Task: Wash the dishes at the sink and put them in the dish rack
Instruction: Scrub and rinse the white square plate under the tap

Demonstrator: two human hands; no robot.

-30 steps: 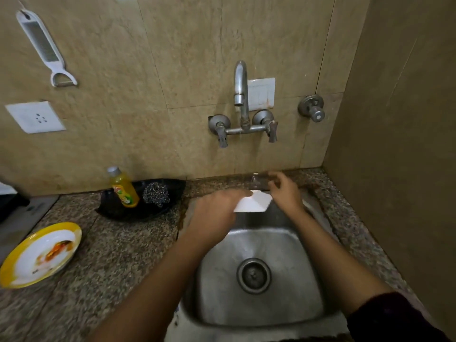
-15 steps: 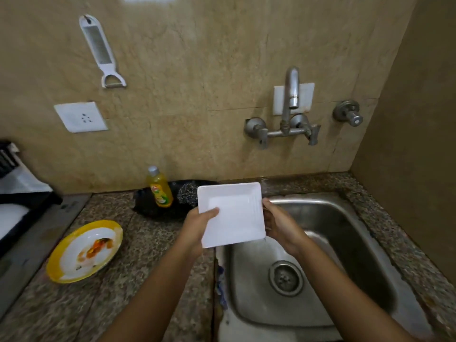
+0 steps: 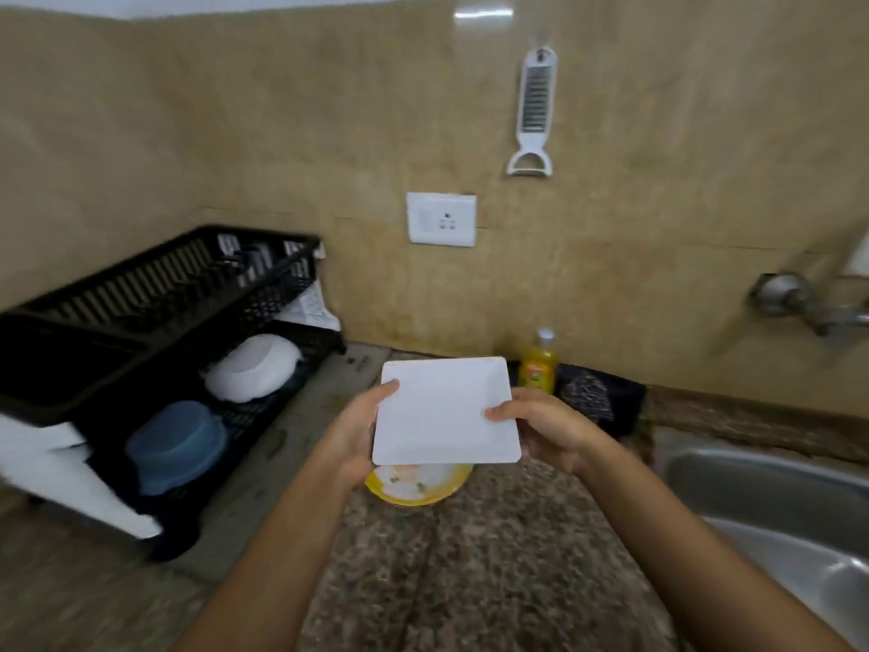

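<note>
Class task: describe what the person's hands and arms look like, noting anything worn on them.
The left hand and right hand are bare: no gloves, rings or watch show. The left forearm and right forearm are uncovered down to the frame's edge; no sleeve shows.

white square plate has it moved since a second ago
Yes, the white square plate went left, from the sink to above the yellow plate, left of the soap bottle.

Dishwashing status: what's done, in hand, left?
Done: a white bowl and a blue bowl sit in the dish rack. In hand: left hand and right hand grip the white square plate above the counter, short of the rack. Left: rack it, then wash the soiled yellow plate below it.
</note>
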